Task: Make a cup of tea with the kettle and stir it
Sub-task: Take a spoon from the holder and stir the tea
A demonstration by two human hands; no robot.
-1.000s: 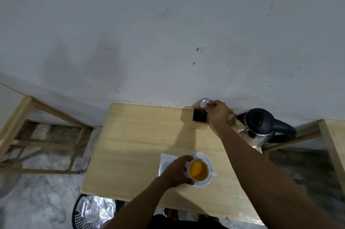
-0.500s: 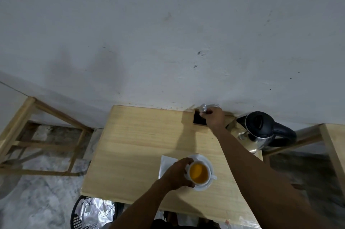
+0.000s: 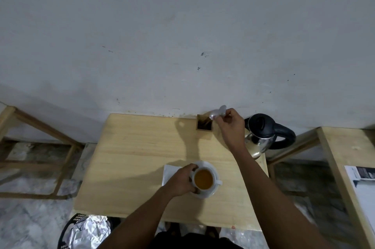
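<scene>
One cup [image 3: 203, 178] of tea on one saucer [image 3: 209, 195], one napkin [image 3: 168, 173], one kettle [image 3: 260, 134], one box [image 3: 204, 126], one blurred spoon [image 3: 218, 111]. Left hand [image 3: 181, 180] grips the cup near the table's [image 3: 132, 157] 6 o'clock edge; right hand [image 3: 231, 124] pinches the spoon above the box at 12, kettle at 2. Wood table against grey wall [image 3: 182, 35], marble floor [image 3: 30, 218], bare tabletop toward 9, bin [image 3: 85, 230] at 7.

Left hand [image 3: 181, 180] curls closed near the body; right arm stretches far, right hand [image 3: 231, 124] pinched shut, raised.
</scene>
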